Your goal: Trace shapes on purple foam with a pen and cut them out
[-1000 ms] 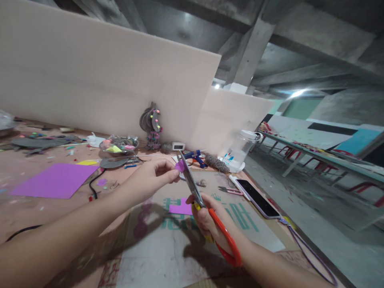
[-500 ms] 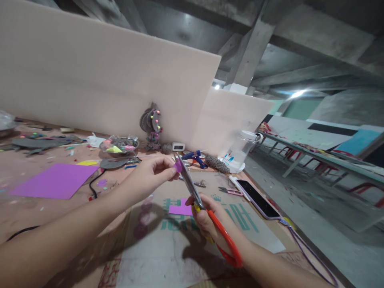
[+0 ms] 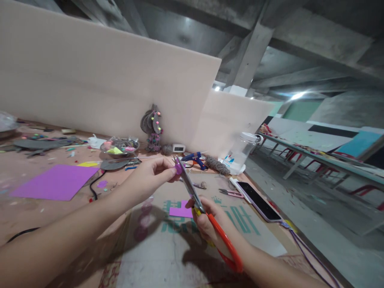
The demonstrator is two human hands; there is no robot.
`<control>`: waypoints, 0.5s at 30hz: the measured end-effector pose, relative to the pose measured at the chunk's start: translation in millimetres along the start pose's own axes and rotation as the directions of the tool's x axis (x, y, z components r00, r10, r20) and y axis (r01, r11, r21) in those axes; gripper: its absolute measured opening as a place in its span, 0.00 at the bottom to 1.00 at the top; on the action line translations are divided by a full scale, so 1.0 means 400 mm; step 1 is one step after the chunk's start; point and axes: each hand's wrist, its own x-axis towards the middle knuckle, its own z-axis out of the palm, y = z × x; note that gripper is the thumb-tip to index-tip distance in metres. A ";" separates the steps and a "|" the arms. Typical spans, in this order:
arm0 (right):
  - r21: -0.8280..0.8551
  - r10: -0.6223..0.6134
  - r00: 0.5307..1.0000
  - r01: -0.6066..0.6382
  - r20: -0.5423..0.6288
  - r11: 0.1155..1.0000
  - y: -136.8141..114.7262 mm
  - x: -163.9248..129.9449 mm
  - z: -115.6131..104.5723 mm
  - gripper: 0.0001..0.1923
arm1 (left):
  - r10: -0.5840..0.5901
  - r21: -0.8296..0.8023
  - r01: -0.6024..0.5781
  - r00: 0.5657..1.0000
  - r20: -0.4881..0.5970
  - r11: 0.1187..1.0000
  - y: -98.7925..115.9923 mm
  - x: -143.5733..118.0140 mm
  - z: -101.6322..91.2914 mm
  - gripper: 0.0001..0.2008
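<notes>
Between the fingertips of my left hand [image 3: 157, 172] is pinched a small purple piece [image 3: 179, 168], perhaps paper or felt. My right hand [image 3: 211, 220] grips scissors [image 3: 225, 236] with red and yellow handles. Their blades point up and away, the tips slightly parted at the small purple piece. Under my right hand, a purple offcut [image 3: 179, 211] with a notched corner rests on a pale board [image 3: 150, 256] printed with green characters. Several round purple pieces [image 3: 141, 232] lie left of it. A larger purple sheet [image 3: 57, 182] is spread at the left.
Behind my hands sit a blue glue gun [image 3: 195, 159], grey yarn [image 3: 217, 165] and a bowl [image 3: 103, 154] of colourful bits. On the right are pink snips [image 3: 232, 193], a phone [image 3: 259, 200] and a clear jug [image 3: 241, 152]. A pale panel [image 3: 105, 76] stands along the back.
The scissor tips have opened slightly around the small purple piece. Both hands stay almost in place, and the view has shifted very slightly.
</notes>
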 end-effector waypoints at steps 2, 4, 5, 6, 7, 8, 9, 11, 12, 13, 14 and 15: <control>-0.004 -0.003 1.000 0.003 0.008 1.000 0.000 0.001 -0.001 0.35 | 0.000 -0.003 0.000 1.000 0.003 1.000 -0.002 0.001 -0.001 0.08; -0.009 -0.003 1.000 0.003 0.011 1.000 0.000 0.001 -0.001 0.35 | 0.003 -0.006 -0.003 1.000 0.007 1.000 -0.004 0.002 -0.002 0.08; -0.010 -0.003 1.000 0.003 0.008 1.000 -0.001 0.000 -0.001 0.35 | 0.004 -0.008 -0.004 1.000 0.009 1.000 -0.004 0.002 -0.002 0.08; -0.011 -0.002 1.000 0.002 0.005 1.000 -0.003 -0.001 0.000 0.35 | 0.003 -0.013 -0.003 1.000 0.008 1.000 -0.003 0.003 -0.002 0.08; -0.013 -0.003 1.000 0.003 0.003 1.000 -0.004 -0.001 0.001 0.34 | 0.001 -0.019 -0.001 1.000 0.007 1.000 -0.002 0.004 -0.002 0.07; -0.014 -0.004 1.000 0.004 0.005 1.000 -0.005 -0.002 0.001 0.34 | -0.004 -0.026 0.004 1.000 0.003 1.000 -0.001 0.004 -0.002 0.07; -0.016 -0.006 1.000 0.006 0.011 1.000 -0.006 -0.002 0.001 0.34 | -0.012 -0.032 0.012 1.000 -0.002 0.999 0.001 0.004 -0.002 0.07; -0.018 -0.008 1.000 0.009 0.030 1.000 -0.006 -0.001 0.001 0.33 | -0.026 -0.036 0.026 1.000 -0.012 0.999 0.002 0.003 -0.003 0.07; -0.017 -0.008 0.999 0.009 0.038 1.000 -0.005 0.000 0.000 0.32 | -0.032 -0.031 0.032 0.999 -0.016 0.999 0.002 0.003 -0.003 0.08; -0.016 -0.006 0.999 0.007 0.043 1.000 -0.004 0.001 -0.001 0.32 | -0.035 -0.023 0.035 0.999 -0.019 0.999 0.002 0.002 -0.004 0.08; -0.016 -0.002 0.999 0.003 0.046 1.000 -0.002 0.002 -0.002 0.32 | -0.034 -0.014 0.034 0.999 -0.020 0.999 0.001 0.002 -0.006 0.08; -0.017 0.001 0.999 0.000 0.044 1.000 0.000 0.003 -0.002 0.32 | -0.032 -0.007 0.032 0.999 -0.019 0.999 0.001 0.002 -0.007 0.08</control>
